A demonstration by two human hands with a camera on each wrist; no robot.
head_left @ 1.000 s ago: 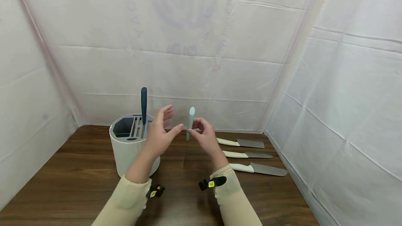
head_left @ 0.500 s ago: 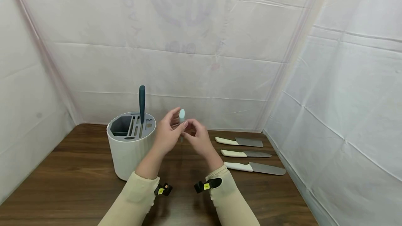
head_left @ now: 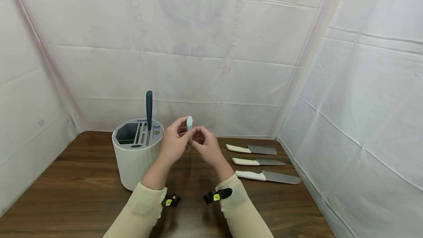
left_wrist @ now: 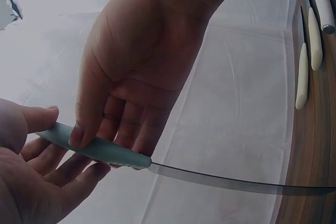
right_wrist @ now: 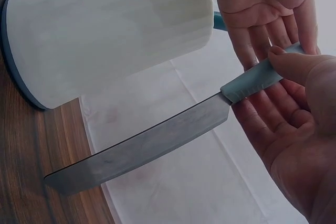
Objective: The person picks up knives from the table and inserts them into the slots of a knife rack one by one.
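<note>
Both hands meet above the middle of the wooden table, sharing one knife with a pale blue-green handle. The right hand pinches that handle, thumb on top and fingers curled beneath it, as the right wrist view shows plainly. The left hand lies against the other side of the handle; its fingers look fairly straight in the right wrist view, with the thumb pressed near the handle's end in the left wrist view, so it cradles the handle more than it clenches it. The knife stands handle-up in the head view, its grey blade hidden there behind the hands but clear in both wrist views, pointing down toward the table without touching it.

Just to the left of the hands stands a white round knife block with a grey slotted top. One knife with a dark teal handle stands upright in a slot. To the right of the hands, three knives with cream handles lie side by side on the table, blades pointing right: the far one, the middle one and the near one. White sheeting hangs behind and to both sides.
</note>
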